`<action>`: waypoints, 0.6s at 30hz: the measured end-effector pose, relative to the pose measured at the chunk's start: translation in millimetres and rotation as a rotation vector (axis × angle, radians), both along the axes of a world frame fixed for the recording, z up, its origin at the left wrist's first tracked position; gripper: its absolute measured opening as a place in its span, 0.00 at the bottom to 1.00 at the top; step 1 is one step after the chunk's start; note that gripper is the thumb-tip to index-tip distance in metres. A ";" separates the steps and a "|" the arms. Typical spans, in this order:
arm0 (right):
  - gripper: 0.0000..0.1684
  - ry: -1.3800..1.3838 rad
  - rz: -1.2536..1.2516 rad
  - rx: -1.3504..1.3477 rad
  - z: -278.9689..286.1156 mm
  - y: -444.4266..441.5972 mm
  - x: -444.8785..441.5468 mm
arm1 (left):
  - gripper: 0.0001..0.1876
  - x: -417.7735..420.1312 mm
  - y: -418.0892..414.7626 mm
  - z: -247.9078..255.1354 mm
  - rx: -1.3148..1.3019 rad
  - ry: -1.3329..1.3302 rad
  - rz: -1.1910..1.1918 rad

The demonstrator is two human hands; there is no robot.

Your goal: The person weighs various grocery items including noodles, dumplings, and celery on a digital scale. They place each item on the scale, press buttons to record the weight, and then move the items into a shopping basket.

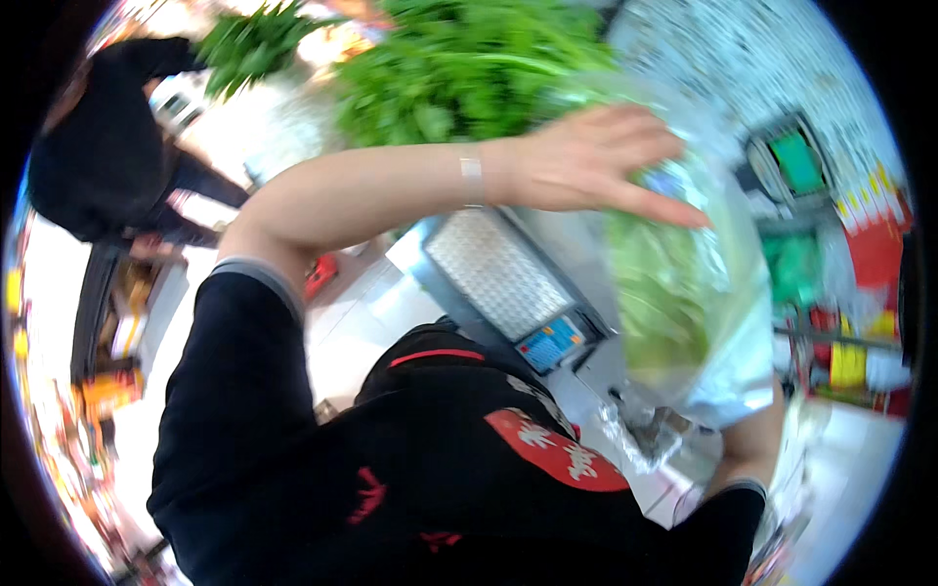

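Note:
A clear plastic bag [733, 315] with pale green leafy vegetables [659, 293] inside hangs in front of me on the right. My left hand [597, 157] reaches across and lies against the bag's upper part, fingers and thumb spread; blur hides whether it grips. The right forearm [755, 432] comes up behind the bag, which hides my right hand. Just beyond my left wrist is a large bunch of leafy greens [469, 73]. Below my left forearm stands an electronic scale with a textured metal platter [498, 271] and a blue keypad [549, 344].
A person in dark clothes [110, 146] bends over at the left. More greens [253, 47] lie at the back left. To the right are a device with a green panel [797, 161], a green plastic bag [791, 267] and a red packet [876, 245]. Crumpled clear plastic [645, 436] lies below the bag.

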State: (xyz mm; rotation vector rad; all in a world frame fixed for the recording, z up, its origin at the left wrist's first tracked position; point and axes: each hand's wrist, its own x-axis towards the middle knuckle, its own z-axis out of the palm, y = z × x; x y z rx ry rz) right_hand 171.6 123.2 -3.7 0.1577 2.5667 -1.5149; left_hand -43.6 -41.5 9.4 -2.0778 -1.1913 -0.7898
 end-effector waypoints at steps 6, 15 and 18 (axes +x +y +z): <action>0.23 -0.202 -0.028 -0.101 11.3 35.0 17.9 | 0.36 42.9 33.0 -68.5 0.091 -0.042 -0.030; 0.18 -0.205 -0.179 0.200 -81.5 109.0 -20.8 | 0.35 59.5 55.9 -132.3 -0.150 0.049 0.041; 0.18 -0.151 -0.267 0.367 -76.6 121.3 -19.8 | 0.32 63.5 72.9 -118.7 -0.197 -0.066 0.024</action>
